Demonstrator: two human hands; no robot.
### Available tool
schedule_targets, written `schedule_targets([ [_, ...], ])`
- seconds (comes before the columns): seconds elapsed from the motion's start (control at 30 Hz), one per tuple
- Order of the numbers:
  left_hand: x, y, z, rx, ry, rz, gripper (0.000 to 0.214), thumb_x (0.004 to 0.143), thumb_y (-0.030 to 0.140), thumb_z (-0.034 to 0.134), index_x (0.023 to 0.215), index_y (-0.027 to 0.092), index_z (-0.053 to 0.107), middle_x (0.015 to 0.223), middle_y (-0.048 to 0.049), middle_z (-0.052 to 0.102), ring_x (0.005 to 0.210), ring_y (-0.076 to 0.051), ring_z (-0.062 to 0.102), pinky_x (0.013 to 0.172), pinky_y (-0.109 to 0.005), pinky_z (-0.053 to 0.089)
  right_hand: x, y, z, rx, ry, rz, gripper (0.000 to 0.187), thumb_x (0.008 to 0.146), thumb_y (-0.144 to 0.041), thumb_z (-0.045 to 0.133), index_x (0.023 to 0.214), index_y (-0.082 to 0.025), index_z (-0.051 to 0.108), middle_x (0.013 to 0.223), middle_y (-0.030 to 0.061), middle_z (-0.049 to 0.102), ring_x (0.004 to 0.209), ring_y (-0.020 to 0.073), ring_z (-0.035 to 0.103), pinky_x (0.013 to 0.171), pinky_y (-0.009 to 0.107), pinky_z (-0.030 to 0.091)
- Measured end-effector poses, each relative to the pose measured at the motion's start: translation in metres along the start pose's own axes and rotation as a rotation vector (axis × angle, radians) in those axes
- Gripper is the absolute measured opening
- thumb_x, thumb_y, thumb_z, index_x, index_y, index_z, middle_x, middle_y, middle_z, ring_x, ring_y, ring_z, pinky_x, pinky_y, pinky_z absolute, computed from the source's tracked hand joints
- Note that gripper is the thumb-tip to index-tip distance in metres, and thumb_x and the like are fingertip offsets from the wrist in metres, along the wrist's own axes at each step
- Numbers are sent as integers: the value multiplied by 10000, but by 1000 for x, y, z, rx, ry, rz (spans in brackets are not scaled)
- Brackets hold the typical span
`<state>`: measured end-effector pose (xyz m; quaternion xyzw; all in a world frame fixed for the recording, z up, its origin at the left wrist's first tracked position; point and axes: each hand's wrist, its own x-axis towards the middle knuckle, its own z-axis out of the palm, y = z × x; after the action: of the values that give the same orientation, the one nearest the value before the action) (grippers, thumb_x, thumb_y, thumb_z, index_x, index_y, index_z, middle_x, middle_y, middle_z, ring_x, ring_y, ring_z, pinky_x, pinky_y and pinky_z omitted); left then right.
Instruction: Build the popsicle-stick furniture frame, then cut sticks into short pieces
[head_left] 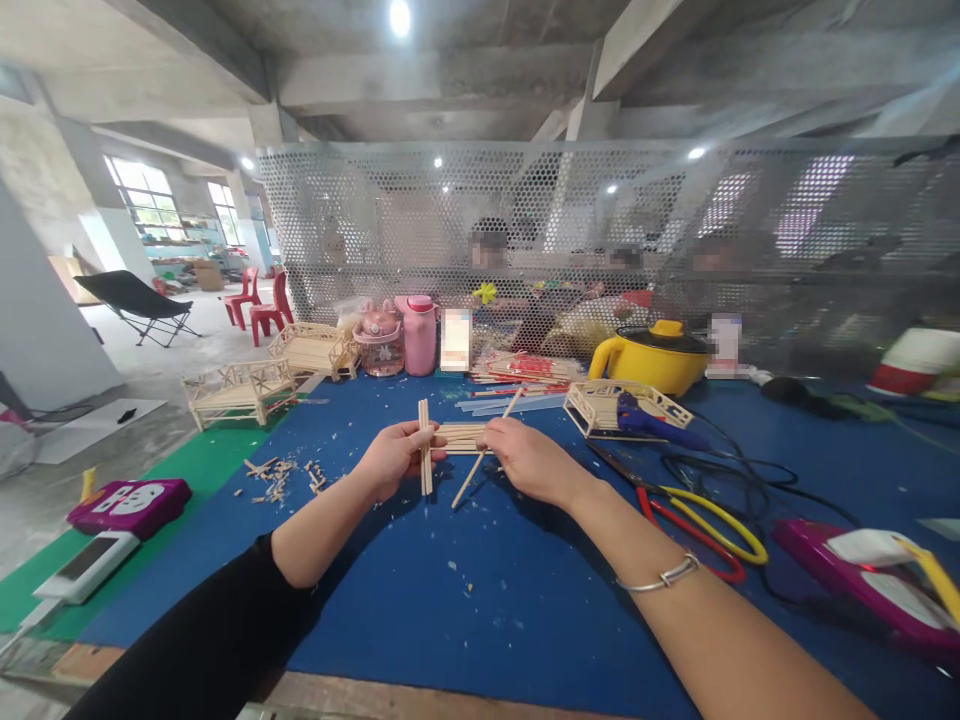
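In the middle of the head view, my left hand (391,462) pinches a few thin wooden sticks (427,478) side by side, pointing away from me. My right hand (529,458) is closed on a single wooden stick (466,484), held at a slant. A row of similar sticks (459,432) lies crosswise between the two hands; whether either hand touches it I cannot tell. Fingers hide part of the held sticks. Left of my left hand lie short stick offcuts (276,480). A small stick-built frame (589,410) stands beyond my right hand, with a blue glue gun (660,428) on it.
Scissors (697,520) with red and yellow handles and dark cables lie right. Along the back stand stick-built models (240,390), a pink bottle (420,338), bundled sticks (525,368) and a yellow pot (651,362). Purple devices (131,505) flank the blue mat (420,620). People sit behind the perforated screen (360,215).
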<state>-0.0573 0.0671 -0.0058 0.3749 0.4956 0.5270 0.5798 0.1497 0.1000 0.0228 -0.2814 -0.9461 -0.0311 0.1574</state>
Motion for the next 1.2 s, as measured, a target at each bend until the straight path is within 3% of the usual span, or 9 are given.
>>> schedule_targets([
  [0.23,-15,-6,16,61,-232,-83,178,780,253,604,925,158,640,804,-56,676,645,-111,635,628,-228,496,4,-17,3,90,131,-130,250,795,-56,382,919,-154,575,1020,102,570,988,189,507,876,342,424],
  [0.43,-17,-8,16,51,-259,-146,230,744,292,643,925,151,644,812,-80,682,693,-152,650,620,-251,500,3,-17,12,61,192,-45,385,785,-77,384,1168,-88,419,1120,165,561,1051,232,512,915,408,417],
  [0.6,-18,-8,17,64,-296,-156,254,712,329,671,897,156,647,867,-79,682,717,-147,647,626,-237,493,3,-20,14,122,209,-32,523,775,-84,390,1287,-125,291,1230,167,520,1133,235,497,937,432,418],
  [0.77,-21,-10,19,134,-332,-135,233,689,317,687,834,138,649,756,-63,676,695,-144,641,581,-211,473,2,-27,16,148,149,11,697,768,-101,394,1400,-96,102,1316,192,455,1162,251,485,926,421,431],
  [0.87,-22,-10,20,202,-380,-96,201,679,295,693,767,124,637,679,-47,658,634,-131,627,538,-195,457,1,-32,13,156,115,-9,760,751,-100,400,1421,-112,42,1351,161,428,1165,244,482,927,394,429],
  [1.0,-18,-3,18,108,-274,-7,140,742,248,639,830,142,619,737,-44,667,654,-123,632,567,-209,488,1,-34,1,130,264,39,710,767,-105,399,1418,-157,120,1459,92,257,1200,212,440,969,332,383],
  [1.07,-14,1,14,-12,-174,37,135,775,222,604,892,156,590,812,-54,675,691,-127,644,583,-217,503,0,-33,-5,142,321,109,606,798,-213,459,1370,-159,266,1426,98,327,1138,212,487,924,317,403],
  [1.13,-9,4,11,-110,-106,53,106,800,189,572,898,155,558,846,-67,675,701,-128,651,581,-217,514,0,-32,-7,152,210,116,443,773,-394,554,1168,-196,520,1229,75,556,989,211,568,815,302,435],
  [1.2,-7,4,9,-166,-75,52,74,814,160,546,887,148,536,841,-75,672,696,-128,653,574,-216,524,1,-33,-4,134,26,83,357,698,-520,616,878,-214,644,903,28,687,793,189,608,682,269,420],
])
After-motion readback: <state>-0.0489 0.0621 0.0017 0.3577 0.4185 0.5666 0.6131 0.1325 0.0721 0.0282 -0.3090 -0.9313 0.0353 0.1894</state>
